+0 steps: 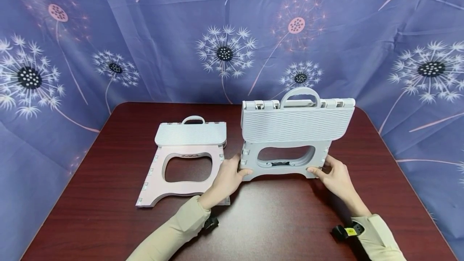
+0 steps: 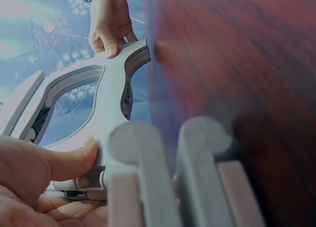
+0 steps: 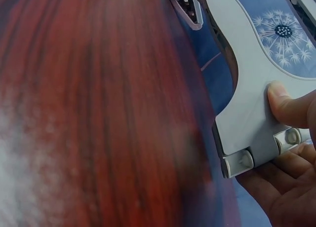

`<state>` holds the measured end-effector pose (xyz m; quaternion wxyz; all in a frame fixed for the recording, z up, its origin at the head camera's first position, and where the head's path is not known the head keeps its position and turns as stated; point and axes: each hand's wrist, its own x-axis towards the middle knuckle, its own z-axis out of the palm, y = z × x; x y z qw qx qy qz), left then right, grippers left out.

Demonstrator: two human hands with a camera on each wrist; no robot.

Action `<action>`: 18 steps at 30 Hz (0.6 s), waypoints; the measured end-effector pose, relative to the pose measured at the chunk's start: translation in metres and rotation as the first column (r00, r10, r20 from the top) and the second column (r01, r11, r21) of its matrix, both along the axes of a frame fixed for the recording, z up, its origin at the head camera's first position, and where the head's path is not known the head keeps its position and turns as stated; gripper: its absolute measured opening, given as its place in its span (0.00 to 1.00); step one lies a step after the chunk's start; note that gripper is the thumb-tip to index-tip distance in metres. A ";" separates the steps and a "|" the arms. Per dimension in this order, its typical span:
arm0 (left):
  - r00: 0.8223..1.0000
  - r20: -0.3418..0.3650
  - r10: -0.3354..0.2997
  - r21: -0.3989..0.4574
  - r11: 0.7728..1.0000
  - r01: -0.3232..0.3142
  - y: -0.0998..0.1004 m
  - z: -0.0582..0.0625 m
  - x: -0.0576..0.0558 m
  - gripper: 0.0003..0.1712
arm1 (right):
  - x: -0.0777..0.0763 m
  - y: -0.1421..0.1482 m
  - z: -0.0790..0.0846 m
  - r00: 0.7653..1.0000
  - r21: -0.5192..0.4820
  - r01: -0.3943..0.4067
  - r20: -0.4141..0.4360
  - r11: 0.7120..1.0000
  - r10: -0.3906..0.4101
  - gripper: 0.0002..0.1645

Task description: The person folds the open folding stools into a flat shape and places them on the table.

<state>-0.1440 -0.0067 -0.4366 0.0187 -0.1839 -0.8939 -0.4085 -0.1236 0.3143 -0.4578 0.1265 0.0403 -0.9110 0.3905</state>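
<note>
A grey folding step stool (image 1: 286, 126), folded flat with its handle at the top, is held up at the right of the table in the head view. My left hand (image 1: 229, 174) grips its lower left side, thumb across the front of the leg panel. At the lower right side my right hand (image 1: 334, 175) grips it the same way, thumb in front and fingers behind. In the right wrist view, the right thumb (image 3: 286, 106) presses the grey panel above its hinge joints. A pink and white folding stool (image 1: 188, 152) lies folded beside the left hand.
The dark red wooden table (image 1: 282, 220) has rounded far corners. Behind it hangs a purple cloth (image 1: 174, 31) printed with dandelions. The pink stool's feet show close to the camera in the left wrist view. A black band (image 1: 340, 233) is on the right wrist.
</note>
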 end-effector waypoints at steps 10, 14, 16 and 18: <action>1.000 0.010 -0.001 -0.008 1.000 0.001 0.000 0.001 0.001 0.16 | 0.002 0.001 0.001 1.000 0.021 0.004 0.004 1.000 -0.004 0.18; 1.000 0.020 -0.003 -0.001 1.000 0.003 0.000 0.001 0.001 0.16 | 0.001 0.001 0.001 1.000 0.028 0.005 -0.004 1.000 -0.005 0.19; 1.000 0.024 -0.002 0.001 1.000 0.002 0.000 0.001 0.001 0.17 | 0.001 0.001 0.001 1.000 0.033 0.008 -0.004 0.999 -0.008 0.19; 1.000 0.027 0.002 -0.001 1.000 -0.002 0.000 0.000 0.001 0.16 | 0.001 0.001 0.001 1.000 0.037 0.009 -0.004 0.999 -0.009 0.19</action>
